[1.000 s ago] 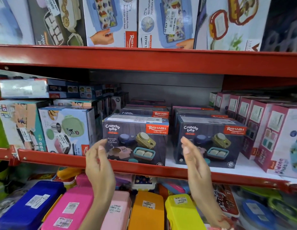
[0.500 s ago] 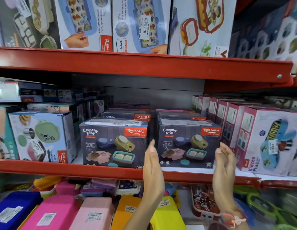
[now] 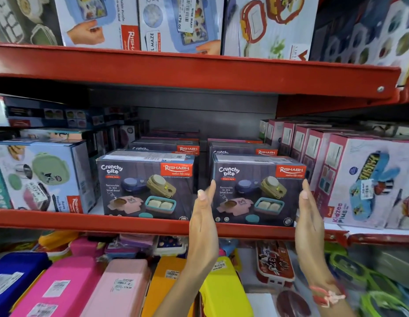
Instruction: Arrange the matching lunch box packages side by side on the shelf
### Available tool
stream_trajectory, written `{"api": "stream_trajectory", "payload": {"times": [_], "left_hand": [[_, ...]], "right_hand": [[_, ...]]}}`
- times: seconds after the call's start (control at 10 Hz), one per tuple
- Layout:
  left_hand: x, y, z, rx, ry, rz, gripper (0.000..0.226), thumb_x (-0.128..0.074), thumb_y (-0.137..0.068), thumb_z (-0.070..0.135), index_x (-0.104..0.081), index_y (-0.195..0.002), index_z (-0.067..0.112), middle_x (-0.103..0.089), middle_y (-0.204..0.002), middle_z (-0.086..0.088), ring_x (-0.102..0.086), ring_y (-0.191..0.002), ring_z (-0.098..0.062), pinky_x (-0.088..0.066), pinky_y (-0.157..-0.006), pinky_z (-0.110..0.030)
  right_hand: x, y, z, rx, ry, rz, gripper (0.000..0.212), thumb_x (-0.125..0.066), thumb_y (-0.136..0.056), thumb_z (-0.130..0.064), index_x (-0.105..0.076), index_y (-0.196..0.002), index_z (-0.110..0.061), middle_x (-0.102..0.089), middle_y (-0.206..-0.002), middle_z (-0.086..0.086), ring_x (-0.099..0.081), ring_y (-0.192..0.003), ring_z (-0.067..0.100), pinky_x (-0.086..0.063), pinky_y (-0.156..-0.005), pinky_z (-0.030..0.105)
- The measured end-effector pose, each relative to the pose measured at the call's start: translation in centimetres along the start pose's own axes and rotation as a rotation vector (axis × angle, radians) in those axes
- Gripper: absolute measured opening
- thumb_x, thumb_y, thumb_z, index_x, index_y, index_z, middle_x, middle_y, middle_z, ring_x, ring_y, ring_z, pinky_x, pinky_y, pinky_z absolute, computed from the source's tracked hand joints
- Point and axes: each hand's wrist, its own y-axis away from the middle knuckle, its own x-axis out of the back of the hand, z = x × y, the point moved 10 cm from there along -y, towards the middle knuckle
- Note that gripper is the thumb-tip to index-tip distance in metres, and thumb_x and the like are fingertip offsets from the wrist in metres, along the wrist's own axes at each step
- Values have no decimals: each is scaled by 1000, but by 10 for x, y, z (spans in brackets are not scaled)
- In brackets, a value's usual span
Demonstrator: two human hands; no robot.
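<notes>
Landmark: I am taking the red shelf edge of the middle shelf as my reference for everything here.
Left hand: I am seeing my left hand raised flat with fingers together and straight, crossing in front of the red shelf edge, its fingertips lying at the left side of the right Crunchy Bite box. It is gripping nothing; I cannot tell whether the palm is pressing the box or just beside it.
Right hand: my right hand is standing the same way, flat and unclenched, palm facing inward, at the right side of that same box, rising past the red shelf edge. A red and white wrist band is showing on its wrist.
Right Crunchy Bite box: it is sitting upright just behind the red shelf edge, bracketed between both palms, front face toward me.
Left Crunchy Bite box: it is standing upright just behind the red shelf edge, left of the first box, with a dark gap between them, so they are not touching.
Rows behind: more of the same boxes are lining up behind each front one, further back from the red shelf edge.
Neighbours: a pink Kidzee Plus box is standing right of my right hand, and a light blue lunch box package is standing at the left, both just behind the red shelf edge.
Below: coloured plastic cases are lying under the red shelf edge.
</notes>
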Motion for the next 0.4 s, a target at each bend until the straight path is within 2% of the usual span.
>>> {"api": "stream_trajectory", "payload": {"times": [0.1, 0.2, 0.3, 0.4], "left_hand": [[0, 1, 1, -20, 23, 9, 74, -26, -62, 93, -52, -122, 59, -45, -150, 12, -33, -142, -8, -22, -120, -44], [3, 0, -2, -32, 2, 18, 69, -30, -67, 90, -52, -125, 57, -48, -147, 11, -40, -139, -10, -27, -118, -45], [7, 2, 1, -70, -51, 26, 65, -29, -72, 85, -50, -127, 55, -51, -143, 17, -43, -135, -3, -32, -116, -42], [14, 7, 15, -142, -189, 65, 46, -30, -85, 68, -52, -121, 51, -55, -134, 20, -46, -126, 8, -38, -112, -35]], "right_hand": [[2, 5, -7, 35, 12, 7, 57, -34, -91, -59, -33, -145, -43, -31, -152, -22, -27, -141, 3, -24, -116, 34], [1, 8, -11, 68, 49, 5, 54, -33, -94, -53, -30, -146, -43, -31, -145, -26, -27, -136, -2, -24, -109, 25], [2, 8, -11, 73, 50, 4, 53, -41, -95, -46, -31, -147, -42, -37, -144, -18, -34, -129, 0, -31, -100, 21], [8, 9, -15, 133, 202, 90, 53, -46, -94, -45, -34, -144, -36, -37, -148, -1, -38, -134, 15, -36, -105, 36]]}}
